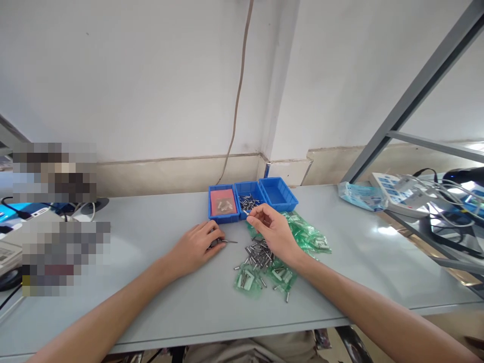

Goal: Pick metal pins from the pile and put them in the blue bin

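Note:
My left hand (pixel 200 244) rests on the table with its fingers curled round a dark object, most of it hidden. A thin metal rod (pixel 230 241) sticks out from its fingertips to the right. Thumb and forefinger of my right hand (pixel 276 232) pinch a small shiny metal piece (pixel 245 212) in front of the middle blue bin (pixel 257 185). That bin contains many slim metal pins (pixel 248 202). Below the right hand lies a loose pile of metal pins (pixel 260 254). Green plastic bags (pixel 247 280) with more pins lie around the pile.
The left blue bin (pixel 224 219) has a pink sheet and a small bag of parts inside; a third blue bin (pixel 280 191) stands to the right. A blue plastic bag (pixel 361 195), cables and a metal rack (pixel 414 85) are at the right. Electronics and a blurred person are at the left.

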Tool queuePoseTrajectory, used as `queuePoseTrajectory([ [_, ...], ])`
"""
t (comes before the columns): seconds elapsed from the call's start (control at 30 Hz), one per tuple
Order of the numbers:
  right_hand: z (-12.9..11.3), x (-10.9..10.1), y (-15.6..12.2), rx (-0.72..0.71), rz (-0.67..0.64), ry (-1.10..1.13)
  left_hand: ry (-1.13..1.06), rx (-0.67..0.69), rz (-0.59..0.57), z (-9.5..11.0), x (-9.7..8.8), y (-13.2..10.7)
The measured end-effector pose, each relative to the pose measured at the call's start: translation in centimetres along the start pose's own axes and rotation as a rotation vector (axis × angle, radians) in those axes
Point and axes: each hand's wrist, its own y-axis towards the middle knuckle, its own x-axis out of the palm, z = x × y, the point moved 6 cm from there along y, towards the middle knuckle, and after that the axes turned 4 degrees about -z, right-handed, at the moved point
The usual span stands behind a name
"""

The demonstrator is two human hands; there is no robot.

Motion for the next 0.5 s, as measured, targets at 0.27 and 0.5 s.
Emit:
queuePoseTrajectory([
  [0.27, 0.72, 0.49, 0.07, 0.127, -0.043, 0.181, 0.013, -0.004, -0.019, -0.13, 0.20, -0.10],
  [0.5, 0.83, 0.63, 0.09, 0.115, -0.052, 0.223, 0.018, -0.001, -0.016, -0.15, 0.22, -0.08],
])
